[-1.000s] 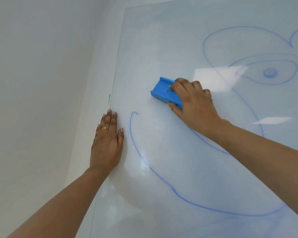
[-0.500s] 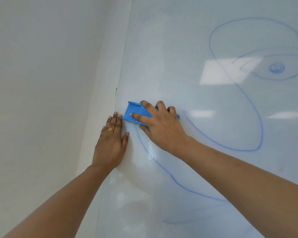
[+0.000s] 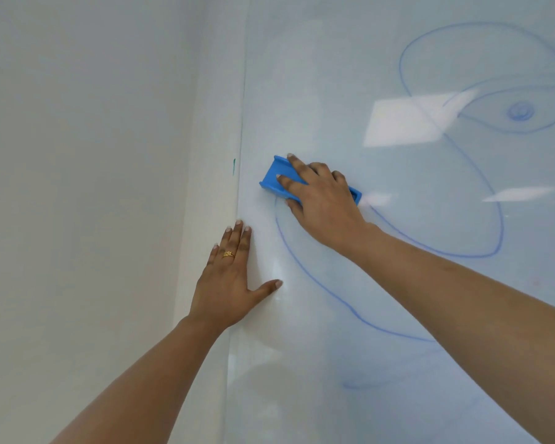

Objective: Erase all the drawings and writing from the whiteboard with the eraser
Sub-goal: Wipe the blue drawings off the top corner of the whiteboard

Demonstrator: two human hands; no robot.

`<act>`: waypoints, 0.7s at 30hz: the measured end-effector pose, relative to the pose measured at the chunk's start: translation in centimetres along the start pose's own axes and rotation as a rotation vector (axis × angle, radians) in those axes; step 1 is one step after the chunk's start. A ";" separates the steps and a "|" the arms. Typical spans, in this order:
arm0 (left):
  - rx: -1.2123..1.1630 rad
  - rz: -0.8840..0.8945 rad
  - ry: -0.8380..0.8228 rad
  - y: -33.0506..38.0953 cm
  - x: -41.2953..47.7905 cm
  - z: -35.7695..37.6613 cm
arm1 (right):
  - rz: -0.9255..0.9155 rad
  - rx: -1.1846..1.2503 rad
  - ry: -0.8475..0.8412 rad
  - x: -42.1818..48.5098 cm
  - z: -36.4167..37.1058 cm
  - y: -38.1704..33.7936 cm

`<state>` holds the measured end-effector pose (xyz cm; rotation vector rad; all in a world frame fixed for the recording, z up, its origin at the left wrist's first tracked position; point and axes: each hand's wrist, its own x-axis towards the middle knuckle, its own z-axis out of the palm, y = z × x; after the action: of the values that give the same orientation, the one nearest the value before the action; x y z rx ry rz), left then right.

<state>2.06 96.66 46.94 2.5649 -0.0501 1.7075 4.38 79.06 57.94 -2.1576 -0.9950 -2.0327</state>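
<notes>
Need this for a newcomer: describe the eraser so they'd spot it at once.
Start at the big whiteboard filling the right side. Near its left edge, the right hand grips the eraser. It is the only solid bright blue block; everything else blue is thin drawn lines.

Not much gear on this person, tbh. The left forearm (image 3: 148,373) and right forearm (image 3: 446,299) are both bare all the way down to the edge of the shot. The only thing worn is a slim gold ring (image 3: 228,254) on the ring finger of the left hand (image 3: 228,283), with a little ornate, crown-ish bit on top. Nails (image 3: 238,222) look short, pale and plain, and it's the same on the right hand (image 3: 324,200) from what shows.
</notes>
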 end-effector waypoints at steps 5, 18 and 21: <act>-0.010 -0.006 -0.026 0.6 -0.1 -0.1 | -0.121 0.018 0.015 -3.3 1.3 -2.1; 0.002 0.014 -0.083 0.7 -0.7 -0.3 | -0.022 -0.044 0.098 -3.3 -2.0 5.5; -0.009 0.017 -0.091 0.6 -0.9 -0.3 | 0.188 -0.081 0.129 -3.1 -3.0 7.9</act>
<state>1.36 96.05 46.22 2.6416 -0.0837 1.5911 5.36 70.16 58.81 -2.0362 -0.6789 -2.1232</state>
